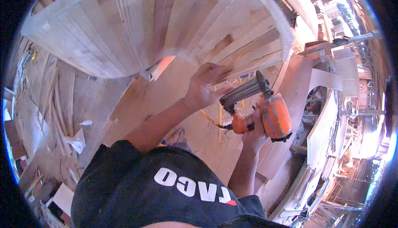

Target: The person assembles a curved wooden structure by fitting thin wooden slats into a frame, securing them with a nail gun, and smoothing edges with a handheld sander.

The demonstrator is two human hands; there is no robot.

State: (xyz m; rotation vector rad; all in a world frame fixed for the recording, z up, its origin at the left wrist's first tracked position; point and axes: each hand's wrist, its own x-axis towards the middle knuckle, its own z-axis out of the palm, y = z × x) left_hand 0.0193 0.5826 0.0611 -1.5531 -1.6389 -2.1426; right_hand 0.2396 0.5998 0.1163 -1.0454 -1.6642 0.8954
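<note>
My right hand (256, 125) is wrapped round the grip of an orange pneumatic nail gun (275, 116), its grey magazine (242, 93) slanting toward my left hand. A yellow air hose (210, 118) joins the grip end. With thumb and fingers apart, my left hand (206, 86) is raised between the magazine and the near edge of a large slatted wooden panel (137, 25). Its fingertips are slightly blurred, and whether they touch the panel is unclear. Pale slats fan out across the panel inside a curved rim.
Long thin wood strips (56, 99) and scraps lie on the floor at the left. A broad brown board (292, 89) stretches along the right, with stacked pale sheets (321, 130) beyond it. White scraps (76, 141) lie at the lower left.
</note>
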